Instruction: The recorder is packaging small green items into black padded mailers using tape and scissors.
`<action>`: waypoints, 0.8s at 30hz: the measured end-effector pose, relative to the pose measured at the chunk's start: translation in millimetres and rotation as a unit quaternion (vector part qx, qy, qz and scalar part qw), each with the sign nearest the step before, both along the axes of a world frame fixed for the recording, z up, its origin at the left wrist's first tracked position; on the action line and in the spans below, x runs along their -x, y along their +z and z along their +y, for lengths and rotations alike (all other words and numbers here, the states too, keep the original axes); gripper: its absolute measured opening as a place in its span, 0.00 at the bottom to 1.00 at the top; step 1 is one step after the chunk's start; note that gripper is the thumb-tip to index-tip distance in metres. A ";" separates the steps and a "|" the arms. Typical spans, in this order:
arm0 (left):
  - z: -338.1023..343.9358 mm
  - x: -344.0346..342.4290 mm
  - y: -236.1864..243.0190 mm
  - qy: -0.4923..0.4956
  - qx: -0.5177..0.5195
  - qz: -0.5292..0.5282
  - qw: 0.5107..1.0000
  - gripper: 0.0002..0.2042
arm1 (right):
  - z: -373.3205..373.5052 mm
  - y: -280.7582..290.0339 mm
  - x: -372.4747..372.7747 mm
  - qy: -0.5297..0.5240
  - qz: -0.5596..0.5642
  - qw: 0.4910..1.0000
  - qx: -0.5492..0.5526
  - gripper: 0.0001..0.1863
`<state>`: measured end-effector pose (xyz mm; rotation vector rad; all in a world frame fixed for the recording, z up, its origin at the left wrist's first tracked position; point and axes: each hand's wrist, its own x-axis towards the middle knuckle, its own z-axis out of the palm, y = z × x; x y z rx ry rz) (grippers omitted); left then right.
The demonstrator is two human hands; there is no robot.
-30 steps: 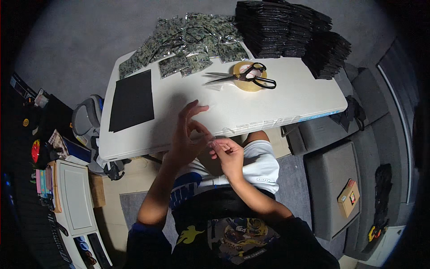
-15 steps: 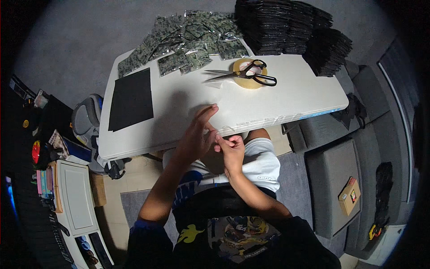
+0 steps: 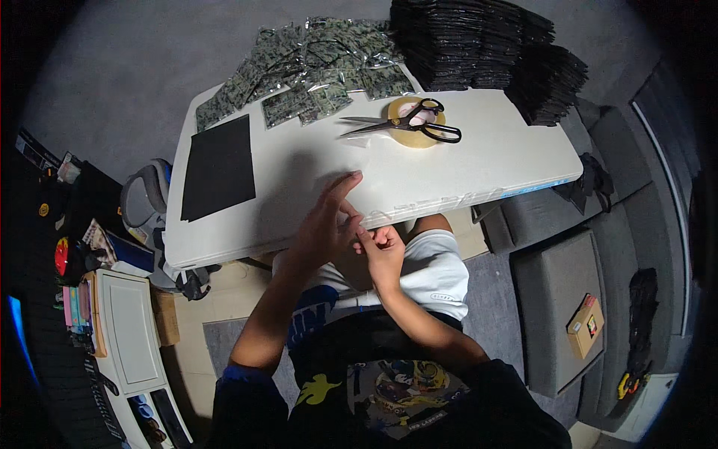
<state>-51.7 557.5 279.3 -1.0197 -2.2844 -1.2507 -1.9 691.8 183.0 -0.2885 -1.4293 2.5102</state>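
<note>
My left hand (image 3: pixel 327 221) is held over the near edge of the white table (image 3: pixel 449 168), its fingers stretched out and pointing away from me. Right against its fingers is my right hand (image 3: pixel 384 254), thumb and fingers drawn together in a pinch. Whatever lies in that pinch, if anything, is too small to make out. Strips of clear tape (image 3: pixel 419 205) run along the table's front edge, just right of my hands. Farther back, black-handled scissors (image 3: pixel 411 122) rest across a roll of clear tape (image 3: pixel 404 138).
Camouflage-patterned pieces in clear packets (image 3: pixel 329 63) cover the table's far side. Stacked black packets (image 3: pixel 471 45) stand at the far right. Black sheets (image 3: pixel 218 168) lie on the left. A small cardboard box (image 3: pixel 585 326) sits on the grey sofa (image 3: pixel 557 299); a white cabinet (image 3: pixel 129 329) stands left.
My right hand has shifted slightly left, closer against my left hand's fingers. My left hand has barely moved. The scissors, tape roll and packets lie as before.
</note>
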 end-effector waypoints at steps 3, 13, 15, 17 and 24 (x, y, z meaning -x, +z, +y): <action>0.1 -0.4 0.7 -0.005 -0.007 -0.008 1.000 0.41 | 0.5 0.3 3.0 -0.011 -0.017 1.000 0.000 0.22; -2.7 -0.7 8.9 -0.012 -0.013 0.034 0.999 0.37 | 0.1 0.0 4.8 0.005 -0.015 1.000 -0.001 0.23; -0.7 -0.4 20.3 -0.016 -0.012 0.052 0.998 0.37 | 4.6 -6.8 6.0 0.009 -0.007 1.000 -0.012 0.22; -3.7 -0.6 34.1 0.094 0.030 0.119 0.988 0.38 | 6.5 -9.1 4.5 0.014 0.001 1.000 -0.023 0.20; -20.4 -11.8 54.5 -0.048 -0.287 -0.211 0.933 0.34 | 21.1 19.9 -13.5 0.121 0.026 0.989 -0.076 0.14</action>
